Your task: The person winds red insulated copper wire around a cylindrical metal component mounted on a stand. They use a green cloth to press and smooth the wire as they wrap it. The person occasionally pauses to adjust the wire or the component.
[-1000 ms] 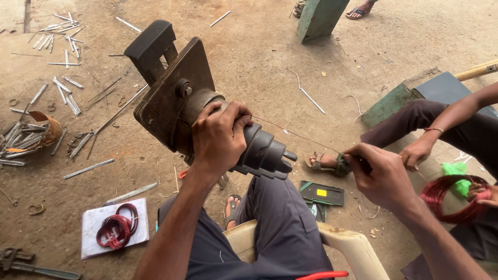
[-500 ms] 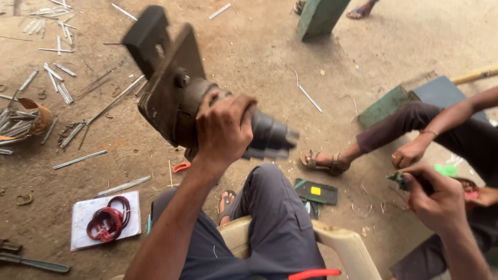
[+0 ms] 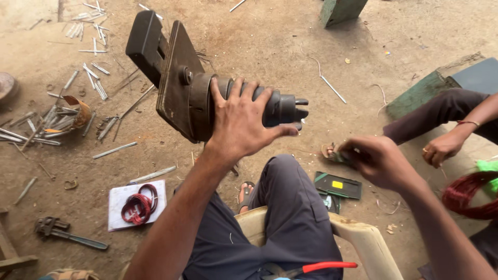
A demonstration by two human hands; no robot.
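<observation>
1. The person sits on a cream plastic chair (image 3: pixel 363 238) and looks down at a dirt floor (image 3: pixel 270 36) strewn with metal rods (image 3: pixel 111 150)
2. The left hand (image 3: pixel 241 122) rests over the top of a heavy dark metal winding tool (image 3: pixel 207 96), with the fingers spread across its ribbed cylindrical body rather than curled tight around it
3. The tool lies under and beyond that hand: its flat square plate and block sit to the left of the fingers, and its stepped nose sticks out to the right, past the fingertips
4. The tool is held up in the air above the person's knees, tilted, with the plate end higher
5. The right hand (image 3: pixel 381 161) is closed around a small greenish object (image 3: pixel 337 155), well apart from the tool and lower
6. To do this step well, the left palm would best stay centred over the body so that the weighty plate end does not tip it
7. Another person's hand (image 3: pixel 441 148) rests near a coil of red wire (image 3: pixel 467 194) on the far right
</observation>
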